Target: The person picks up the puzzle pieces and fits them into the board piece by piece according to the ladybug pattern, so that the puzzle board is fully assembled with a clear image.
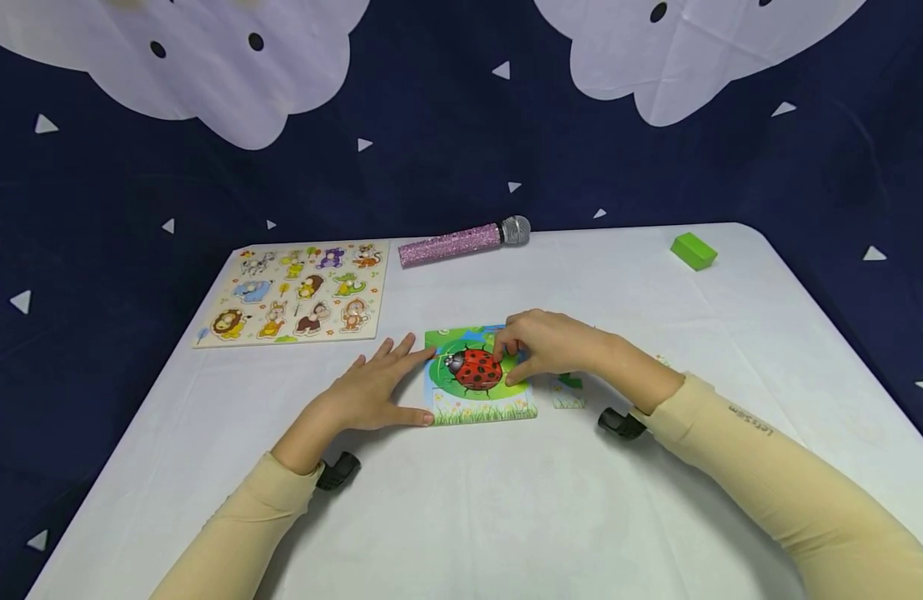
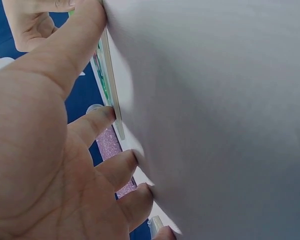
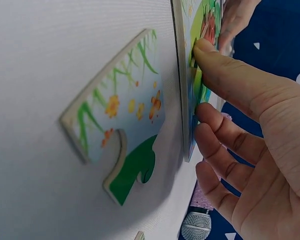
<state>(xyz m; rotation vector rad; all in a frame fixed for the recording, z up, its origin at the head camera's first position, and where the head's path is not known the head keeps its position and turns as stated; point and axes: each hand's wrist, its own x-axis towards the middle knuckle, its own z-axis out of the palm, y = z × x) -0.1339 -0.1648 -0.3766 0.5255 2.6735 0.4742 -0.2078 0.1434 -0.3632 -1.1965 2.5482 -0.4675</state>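
Note:
A ladybug jigsaw puzzle (image 1: 469,408) lies flat on the white table, its red ladybug in the middle. My left hand (image 1: 371,387) is spread at its left side, with thumb and index fingertips touching the edge. Over the upper right part, my right hand (image 1: 547,342) bends its fingers and holds a green puzzle piece (image 1: 513,364) between thumb and index finger, at the puzzle's surface. One loose puzzle piece (image 3: 132,117) with grass, orange flowers and dark green lies just right of the puzzle. The right hand partly hides the puzzle's upper right corner.
At the back left lies an animal peg puzzle board (image 1: 329,321). A pink glittery microphone (image 1: 461,243) lies behind the ladybug puzzle. A green block (image 1: 694,252) sits at the back right. Another small piece (image 1: 662,360) shows partly behind the right forearm.

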